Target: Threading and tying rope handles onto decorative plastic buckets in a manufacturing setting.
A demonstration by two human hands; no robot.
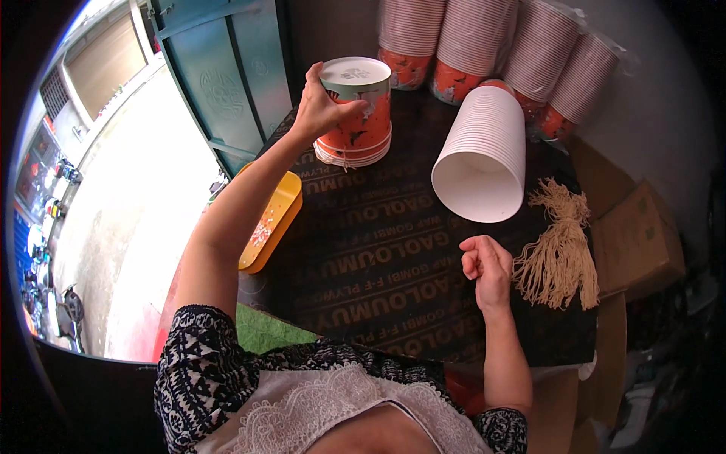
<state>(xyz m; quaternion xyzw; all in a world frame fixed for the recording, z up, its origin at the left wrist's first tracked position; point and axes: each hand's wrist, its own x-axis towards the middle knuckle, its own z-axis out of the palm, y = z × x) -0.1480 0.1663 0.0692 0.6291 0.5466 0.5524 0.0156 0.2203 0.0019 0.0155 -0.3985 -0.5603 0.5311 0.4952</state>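
An upside-down stack of orange-red paper buckets [355, 125] stands at the far left of the table. My left hand [321, 106] grips its top bucket from the left, thumb across the printed side and fingers partly hidden behind. Tan string ends show at the stack's lower rim. My right hand [488, 268] hovers near the middle right, fingers curled in with the index finger and thumb together; whether something small is in it I cannot make out. Just beyond it lies a nested stack of white paper buckets [488, 151], mouth toward me. Beside it is a bundle of tan strings [563, 242].
A yellow tray [283, 208] with small pale and red pieces sits at the left of the dark plywood table [363, 303]. Plastic-wrapped bucket stacks [473, 38] line the back wall. A cardboard box [643, 238] stands at right, a green metal door [219, 76] at left.
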